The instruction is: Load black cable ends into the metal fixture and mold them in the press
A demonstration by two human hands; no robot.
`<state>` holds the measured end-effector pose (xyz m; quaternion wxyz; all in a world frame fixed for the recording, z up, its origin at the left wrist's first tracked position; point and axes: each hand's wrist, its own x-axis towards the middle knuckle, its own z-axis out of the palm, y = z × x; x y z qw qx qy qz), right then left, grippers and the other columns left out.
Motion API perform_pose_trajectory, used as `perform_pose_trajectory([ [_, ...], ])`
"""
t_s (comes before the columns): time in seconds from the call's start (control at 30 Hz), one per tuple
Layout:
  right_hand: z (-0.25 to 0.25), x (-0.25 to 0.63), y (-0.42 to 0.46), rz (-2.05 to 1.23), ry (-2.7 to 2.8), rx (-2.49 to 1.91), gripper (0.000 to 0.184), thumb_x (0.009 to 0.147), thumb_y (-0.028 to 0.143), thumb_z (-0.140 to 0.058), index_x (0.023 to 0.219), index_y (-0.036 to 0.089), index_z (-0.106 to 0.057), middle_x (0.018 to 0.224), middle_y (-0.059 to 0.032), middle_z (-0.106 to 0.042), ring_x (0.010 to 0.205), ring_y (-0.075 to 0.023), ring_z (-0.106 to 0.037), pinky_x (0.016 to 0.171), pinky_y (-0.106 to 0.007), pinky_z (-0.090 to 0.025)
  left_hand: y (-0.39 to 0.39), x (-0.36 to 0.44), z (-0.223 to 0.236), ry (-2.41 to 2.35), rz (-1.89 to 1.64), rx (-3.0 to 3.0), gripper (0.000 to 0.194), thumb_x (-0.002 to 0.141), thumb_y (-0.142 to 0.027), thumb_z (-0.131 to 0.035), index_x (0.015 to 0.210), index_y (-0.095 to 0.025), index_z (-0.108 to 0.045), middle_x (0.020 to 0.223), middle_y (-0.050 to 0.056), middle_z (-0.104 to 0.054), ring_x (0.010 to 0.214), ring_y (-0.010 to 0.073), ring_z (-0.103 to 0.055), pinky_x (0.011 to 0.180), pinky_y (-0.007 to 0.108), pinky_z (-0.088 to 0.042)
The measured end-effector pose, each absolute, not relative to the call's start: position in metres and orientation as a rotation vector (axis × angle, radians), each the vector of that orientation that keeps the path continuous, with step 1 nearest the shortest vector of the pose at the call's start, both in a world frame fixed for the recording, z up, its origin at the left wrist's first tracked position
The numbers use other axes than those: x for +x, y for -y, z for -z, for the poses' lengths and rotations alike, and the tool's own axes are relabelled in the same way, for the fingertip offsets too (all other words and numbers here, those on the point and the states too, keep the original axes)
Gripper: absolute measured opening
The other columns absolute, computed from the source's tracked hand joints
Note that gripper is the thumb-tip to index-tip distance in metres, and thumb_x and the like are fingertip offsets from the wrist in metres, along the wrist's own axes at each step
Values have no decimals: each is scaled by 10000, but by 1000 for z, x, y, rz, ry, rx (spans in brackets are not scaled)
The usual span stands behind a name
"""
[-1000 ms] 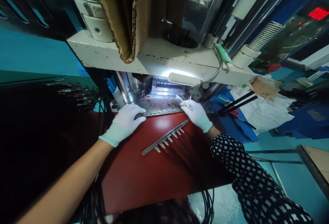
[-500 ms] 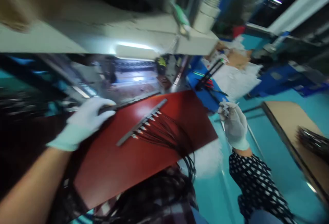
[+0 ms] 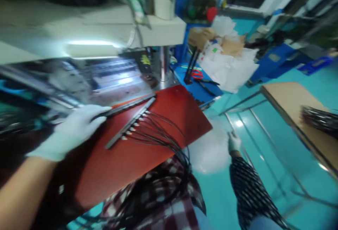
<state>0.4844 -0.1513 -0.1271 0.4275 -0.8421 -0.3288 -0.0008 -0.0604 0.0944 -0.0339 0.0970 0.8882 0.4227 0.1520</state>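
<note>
My left hand (image 3: 79,128), in a white glove, pinches the near end of a long dark bar (image 3: 129,104) between thumb and fingers. Beside that bar, a second grey bar (image 3: 130,122) lies on the red-brown board (image 3: 118,170), with a row of small metal-tipped connectors along its edge. Black cables (image 3: 163,140) run from those connectors over the board's edge towards my lap. Low on the right, my gloved right hand (image 3: 233,142) hangs beside a whitish translucent bag (image 3: 208,149). Its fingers are small and blurred, so anything in them cannot be made out.
A press-like machine with a lit beam (image 3: 92,47) and metal bed (image 3: 116,78) stands behind the board. Pliers (image 3: 207,84) lie on a blue surface near white packing bags (image 3: 229,68). At right is a tan-topped table (image 3: 298,107) with a dark cable bundle (image 3: 320,119).
My right hand has dropped from beside the blue surface towards the whitish bag; small pale pieces seen in it earlier no longer show. My left hand stays at the dark bar. The view has shifted right.
</note>
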Motion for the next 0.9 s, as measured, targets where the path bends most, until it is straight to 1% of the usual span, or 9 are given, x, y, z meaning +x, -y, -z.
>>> perform_pose_trajectory([
  [0.07, 116, 486, 129, 71, 748, -2034, 488, 951, 514, -462, 1109, 94, -654, 1063, -150, -676, 1067, -286, -628, 999, -552, -460, -78, -36, 18, -1407, -427, 2754, 417, 951, -421, -426, 1221, -162, -609, 1237, 131, -637, 1124, 330, -592, 998, 497, -460],
  [0.13, 96, 472, 107, 71, 835, -1924, 472, 930, 483, -493, 1204, 128, -642, 1179, -154, -664, 1150, -280, -609, 1057, -506, -438, -63, -7, 13, -1418, -445, 2666, 386, 968, -412, -451, 1217, -169, -619, 1171, 119, -667, 1104, 292, -611, 1008, 444, -463],
  [0.2, 71, 442, 88, -68, 1145, -1756, 421, 937, 404, -528, 1291, 191, -607, 1243, -131, -650, 1130, -254, -632, 1034, -463, -477, -53, 20, 15, -1452, -399, 2523, 384, 951, -461, -506, 1158, -170, -648, 1128, 122, -675, 1071, 284, -626, 983, 424, -482],
  [0.37, 38, 346, 48, -527, 1719, -1502, 296, 939, 315, -545, 1204, 224, -639, 1262, -100, -643, 1164, -227, -618, 1012, -408, -519, -50, 57, 22, -1602, -314, 2322, 216, 902, -337, -596, 963, -155, -696, 995, 125, -677, 997, 291, -636, 900, 417, -513],
  [0.5, 41, 304, 22, -864, 1587, -1498, 377, 944, 343, -534, 1296, 216, -579, 1315, -108, -633, 1211, -228, -611, 1122, -451, -435, -54, 53, 18, -1550, -376, 2262, 144, 872, -269, -607, 907, -173, -708, 979, 101, -708, 972, 270, -652, 917, 396, -509],
  [0.63, 41, 299, 5, -1482, 1096, -1221, 537, 910, 487, -595, 1361, 213, -496, 1404, -153, -568, 1257, -249, -593, 1127, -473, -419, -67, 37, 2, -1487, -485, 2198, 192, 879, -272, -557, 929, -180, -718, 964, 71, -731, 921, 240, -671, 882, 359, -529],
  [0.8, 29, 297, 2, -2368, 792, -874, 555, 854, 399, -717, 1312, 156, -519, 1300, -203, -627, 1154, -275, -656, 1065, -513, -435, -118, 15, -29, -1364, -823, 2281, 273, 894, -338, -529, 969, -176, -734, 1098, 83, -733, 1080, 272, -650, 1002, 400, -500],
  [0.83, 28, 291, 6, -2481, 801, -819, 559, 846, 376, -732, 1311, 143, -525, 1267, -204, -645, 1136, -276, -666, 1049, -512, -443, -129, 12, -32, -1363, -866, 2317, 284, 893, -344, -535, 993, -168, -734, 1148, 101, -721, 1130, 287, -634, 1047, 422, -474],
  [0.9, 30, 273, 14, -2540, 862, -745, 505, 866, 418, -713, 1243, 114, -573, 1061, -165, -720, 990, -249, -715, 951, -469, -506, -148, 8, -31, -1336, -901, 2361, 284, 887, -331, -552, 1016, -149, -727, 1200, 138, -701, 1195, 308, -606, 1113, 462, -418],
])
